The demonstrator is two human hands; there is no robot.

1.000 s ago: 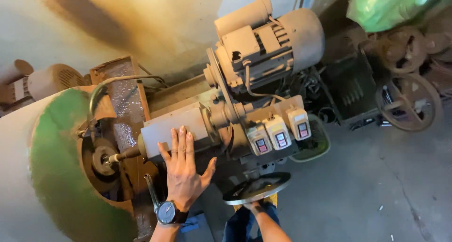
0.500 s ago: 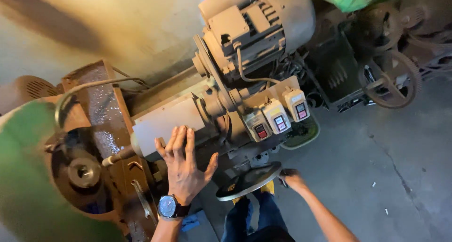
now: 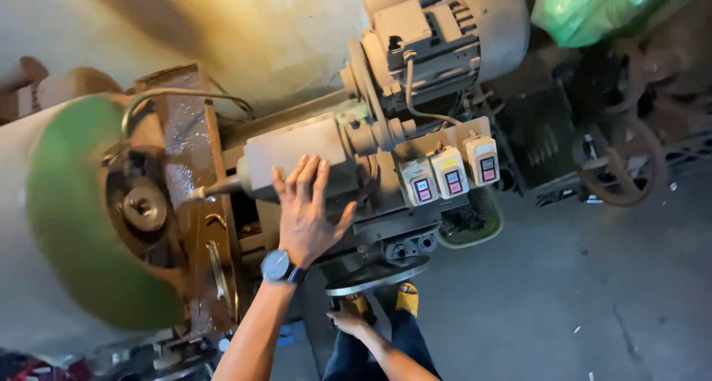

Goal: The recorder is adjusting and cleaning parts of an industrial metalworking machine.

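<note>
Grey machine housing (image 3: 297, 147) under left hand (image 3: 305, 216)

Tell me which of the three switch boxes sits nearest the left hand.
The leftmost switch box. It sits closest to the left hand pressed flat on the machine; the middle box and right box lie farther off, toward the motor.

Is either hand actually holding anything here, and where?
Left hand holds nothing: it lies flat, fingers spread, on the machine housing. Right hand is at the handwheel rim's underside; whether it grips cannot be told.
</note>
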